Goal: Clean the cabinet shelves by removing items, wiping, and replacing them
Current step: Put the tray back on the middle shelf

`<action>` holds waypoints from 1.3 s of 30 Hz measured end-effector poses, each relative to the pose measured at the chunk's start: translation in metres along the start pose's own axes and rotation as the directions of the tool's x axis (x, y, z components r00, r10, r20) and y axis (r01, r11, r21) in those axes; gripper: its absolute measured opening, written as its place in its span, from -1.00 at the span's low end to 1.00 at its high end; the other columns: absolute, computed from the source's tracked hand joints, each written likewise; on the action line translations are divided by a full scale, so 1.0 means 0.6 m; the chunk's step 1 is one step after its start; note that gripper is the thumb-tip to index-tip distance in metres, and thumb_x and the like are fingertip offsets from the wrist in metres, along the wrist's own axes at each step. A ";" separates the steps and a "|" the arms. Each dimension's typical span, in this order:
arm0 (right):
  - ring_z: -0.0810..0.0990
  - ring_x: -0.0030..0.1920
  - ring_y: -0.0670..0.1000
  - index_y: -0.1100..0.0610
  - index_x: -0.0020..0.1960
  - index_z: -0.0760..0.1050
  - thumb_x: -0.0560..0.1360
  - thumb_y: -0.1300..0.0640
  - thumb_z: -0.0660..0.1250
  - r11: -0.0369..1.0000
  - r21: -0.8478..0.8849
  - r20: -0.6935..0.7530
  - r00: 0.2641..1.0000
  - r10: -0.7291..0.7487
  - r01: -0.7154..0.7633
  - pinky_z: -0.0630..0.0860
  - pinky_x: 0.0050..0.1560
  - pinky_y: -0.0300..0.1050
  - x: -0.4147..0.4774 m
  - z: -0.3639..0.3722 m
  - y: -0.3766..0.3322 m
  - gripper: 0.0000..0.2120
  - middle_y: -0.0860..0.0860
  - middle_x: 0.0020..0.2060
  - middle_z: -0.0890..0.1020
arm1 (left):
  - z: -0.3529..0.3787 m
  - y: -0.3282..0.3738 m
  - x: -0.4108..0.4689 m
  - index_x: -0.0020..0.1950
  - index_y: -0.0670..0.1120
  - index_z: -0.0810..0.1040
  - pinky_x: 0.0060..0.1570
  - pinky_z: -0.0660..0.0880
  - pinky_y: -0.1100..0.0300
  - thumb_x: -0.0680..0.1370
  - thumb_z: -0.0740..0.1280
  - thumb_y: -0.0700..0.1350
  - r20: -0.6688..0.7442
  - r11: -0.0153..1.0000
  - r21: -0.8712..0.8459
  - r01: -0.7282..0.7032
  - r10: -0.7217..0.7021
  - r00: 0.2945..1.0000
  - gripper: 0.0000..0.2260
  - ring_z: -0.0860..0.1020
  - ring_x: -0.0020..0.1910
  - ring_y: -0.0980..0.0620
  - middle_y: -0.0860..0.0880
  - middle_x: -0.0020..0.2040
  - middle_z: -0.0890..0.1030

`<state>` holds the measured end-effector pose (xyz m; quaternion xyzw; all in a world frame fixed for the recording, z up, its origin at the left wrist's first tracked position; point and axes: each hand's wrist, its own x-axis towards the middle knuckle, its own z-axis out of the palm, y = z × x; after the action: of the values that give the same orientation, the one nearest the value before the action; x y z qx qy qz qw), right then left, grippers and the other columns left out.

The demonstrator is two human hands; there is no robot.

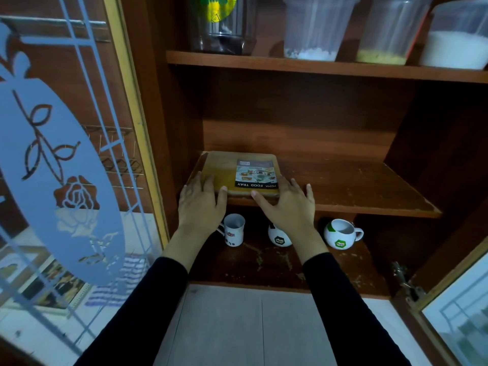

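We see a flat yellow-brown wooden food tray with a printed paper label (pixel 224 170) lying on the left part of the brown wooden middle shelf (pixel 356 186) of the cabinet, its near edge at the shelf's front lip. The left hand (pixel 202 204) lies flat over the tray's near left corner, fingers straight and together, with the thumb resting at the front edge. The right hand (pixel 286 204) is spread wide at the near right corner: its thumb touches the tray's front edge, and its fingers lie fanned out on the shelf just beside the tray. Neither hand curls round the tray. Both arms wear black sleeves (pixel 340 307).

On the lower shelf (pixel 264 265) stand three mugs: a tall white mug with red lettering (pixel 233 231), a round white mug with a green badge (pixel 280 237) partly hidden by the right wrist, and a second round white mug with green marks (pixel 342 233). The upper shelf (pixel 264 62) carries a dark clear jar (pixel 221 25) and three translucent plastic tubs (pixel 311 30). A glass door with a frosted rose pattern (pixel 60 167) stands open at the left.
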<state>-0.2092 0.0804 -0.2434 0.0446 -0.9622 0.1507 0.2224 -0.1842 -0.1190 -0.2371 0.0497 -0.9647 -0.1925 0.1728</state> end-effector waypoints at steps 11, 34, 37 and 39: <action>0.19 0.53 0.03 0.06 0.52 0.26 0.45 -0.52 -0.03 1.000 -0.011 0.010 1.000 -0.020 0.020 -0.13 0.53 0.14 -0.004 -0.003 -0.002 -0.13 -0.03 0.44 0.42 | -0.005 -0.002 -0.008 0.58 -0.13 0.17 0.53 -0.04 0.00 0.68 -0.01 0.13 -0.011 1.000 -0.012 0.000 0.000 1.000 -0.47 0.08 0.58 -0.13 -0.20 0.60 0.11; 0.13 0.55 0.07 0.06 0.55 0.18 0.50 -0.47 -0.01 0.999 0.018 0.042 0.998 -0.044 0.044 -0.12 0.53 0.16 -0.014 -0.013 -0.007 -0.19 0.00 0.48 0.35 | 0.001 -0.005 -0.017 0.59 -0.08 0.15 0.54 -0.12 -0.02 0.68 0.01 0.13 -0.034 0.998 -0.049 -0.032 0.030 0.999 -0.48 -0.06 0.60 -0.13 -0.18 0.62 0.01; 0.11 0.56 0.07 0.07 0.55 0.17 0.55 -0.39 0.03 0.995 0.061 0.001 0.997 -0.076 0.076 -0.08 0.53 0.18 -0.028 -0.013 -0.009 -0.26 0.03 0.52 0.29 | 0.007 -0.009 -0.031 0.60 -0.02 0.14 0.52 -0.21 -0.05 0.68 0.03 0.14 -0.062 0.990 -0.053 -0.130 0.127 0.990 -0.49 -0.19 0.59 -0.10 -0.12 0.63 -0.07; 0.08 0.56 0.06 0.07 0.55 0.17 0.57 -0.32 0.08 0.990 0.092 -0.039 0.994 -0.102 0.105 -0.07 0.52 0.19 -0.042 -0.013 -0.010 -0.31 0.04 0.54 0.24 | 0.012 -0.012 -0.046 0.58 0.00 0.18 0.52 -0.21 -0.08 0.67 0.05 0.13 -0.102 0.982 -0.042 -0.182 0.177 0.979 -0.51 -0.19 0.60 -0.08 -0.10 0.63 -0.06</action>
<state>-0.1823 0.0773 -0.2465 0.1021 -0.9465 0.1848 0.2440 -0.1607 -0.1186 -0.2550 -0.0329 -0.9503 -0.1981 0.2379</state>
